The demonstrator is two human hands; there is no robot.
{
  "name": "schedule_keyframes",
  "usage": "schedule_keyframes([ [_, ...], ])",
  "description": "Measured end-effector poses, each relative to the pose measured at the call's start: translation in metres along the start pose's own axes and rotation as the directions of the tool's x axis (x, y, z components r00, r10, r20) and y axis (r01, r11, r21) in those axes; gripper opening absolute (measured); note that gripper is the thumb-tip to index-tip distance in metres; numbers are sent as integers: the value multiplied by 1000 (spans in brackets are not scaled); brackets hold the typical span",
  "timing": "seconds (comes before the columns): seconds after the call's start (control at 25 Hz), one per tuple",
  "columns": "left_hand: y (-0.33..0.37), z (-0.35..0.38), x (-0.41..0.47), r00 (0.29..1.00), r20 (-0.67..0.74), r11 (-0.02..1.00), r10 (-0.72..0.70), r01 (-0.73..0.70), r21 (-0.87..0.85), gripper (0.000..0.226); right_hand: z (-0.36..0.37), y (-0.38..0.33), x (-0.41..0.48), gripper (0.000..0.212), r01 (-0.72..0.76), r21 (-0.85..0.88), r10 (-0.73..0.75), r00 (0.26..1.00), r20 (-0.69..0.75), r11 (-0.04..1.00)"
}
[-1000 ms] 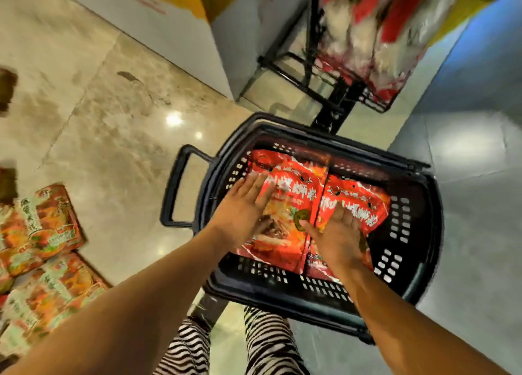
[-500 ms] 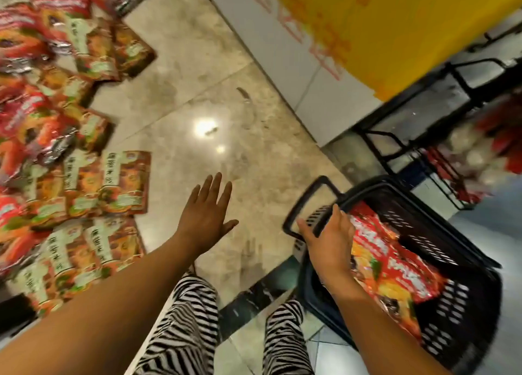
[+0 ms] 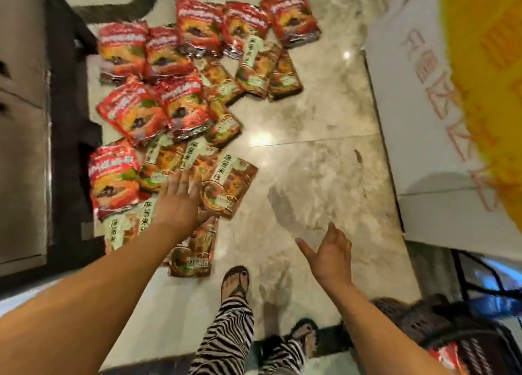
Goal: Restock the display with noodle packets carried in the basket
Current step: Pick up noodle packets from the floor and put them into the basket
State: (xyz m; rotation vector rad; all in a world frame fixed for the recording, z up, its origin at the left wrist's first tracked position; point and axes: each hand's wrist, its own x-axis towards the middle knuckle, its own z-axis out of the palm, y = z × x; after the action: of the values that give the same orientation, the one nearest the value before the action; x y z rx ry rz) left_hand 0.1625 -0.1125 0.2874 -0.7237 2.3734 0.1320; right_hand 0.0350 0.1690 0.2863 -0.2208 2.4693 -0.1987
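Both hands are empty at this moment. The left hand [image 3: 180, 202] is stretched over the packets [image 3: 158, 92] that lie spread on the floor [image 3: 310, 154]. Its fingers [image 3: 183, 179] are straight and close together, low above the brown packet [image 3: 230, 186] and its neighbours. Whether they touch the foil or only hover, I cannot tell. The right hand [image 3: 330, 251] hangs over bare floor with the fingers loose and the thumb apart, holding nothing. The basket [image 3: 418, 321] stands at the lower right edge, beside the right arm, and a red wrapper [image 3: 447, 356] shows inside it, probably one more packet. Most of the basket is out of view.

In my judgement the step in hand is the laying out. The red and brown packets make rough rows on the floor, and the left hand seems ready to straighten or gather the near ones. The next move calls for a flat, light touch, because the foil looks smooth and may slide on the polished stone — then a turn to the right, to the basket, for what is left inside.
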Motion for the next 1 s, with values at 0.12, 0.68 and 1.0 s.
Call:
schedule_keyframes([
  [0.12, -27, 11, -6, 995, 3, 989, -96, 96, -112, 94, 8, -26, 21, 96, 138, -132, -137, 990, 12, 982],
  [0.68, -51, 98, -3, 887, 205, 835, -413, 459, -305, 94, 55, -69, 123, 98, 467, -429, -364, 881, 304, 773],
  [1.0, -70, 218, 42, 868, 209, 776, -451, 496, -388, 96, 177, -103, 180, 103, 458, -337, -395, 887, 241, 823],
])
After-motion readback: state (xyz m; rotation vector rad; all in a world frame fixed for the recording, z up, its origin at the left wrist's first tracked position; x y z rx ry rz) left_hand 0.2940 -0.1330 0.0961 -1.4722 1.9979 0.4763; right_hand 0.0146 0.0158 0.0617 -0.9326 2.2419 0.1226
